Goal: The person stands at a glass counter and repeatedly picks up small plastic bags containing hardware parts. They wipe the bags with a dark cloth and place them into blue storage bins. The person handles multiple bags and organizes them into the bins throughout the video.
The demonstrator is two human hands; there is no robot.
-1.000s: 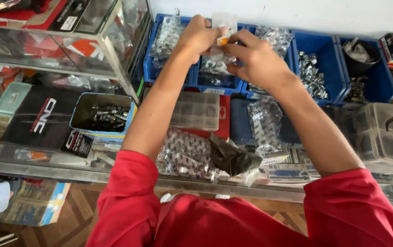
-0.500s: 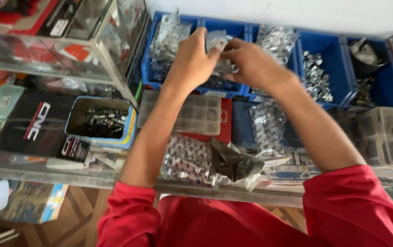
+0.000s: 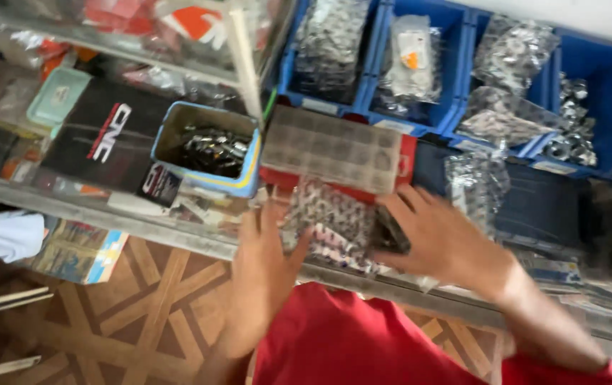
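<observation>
My left hand (image 3: pixel 263 264) and my right hand (image 3: pixel 440 239) rest on either side of a clear plastic bag of small metal parts (image 3: pixel 334 221) that lies near the front edge of the glass counter (image 3: pixel 135 221). Fingers of both hands touch the bag; whether either grips it is blurred. A small clear packet with an orange tag (image 3: pixel 411 60) stands in a blue bin (image 3: pixel 420 107) at the back, apart from both hands.
Several blue bins (image 3: pixel 591 107) with bagged metal parts line the back. A clear compartment box (image 3: pixel 331 148) lies on a red one. A small tin of dark parts (image 3: pixel 209 148) sits left. A glass case (image 3: pixel 142 36) stands at far left.
Both hands have come down from the blue bins at the back to the bag at the counter's front. The small packet they held now stands in a bin.
</observation>
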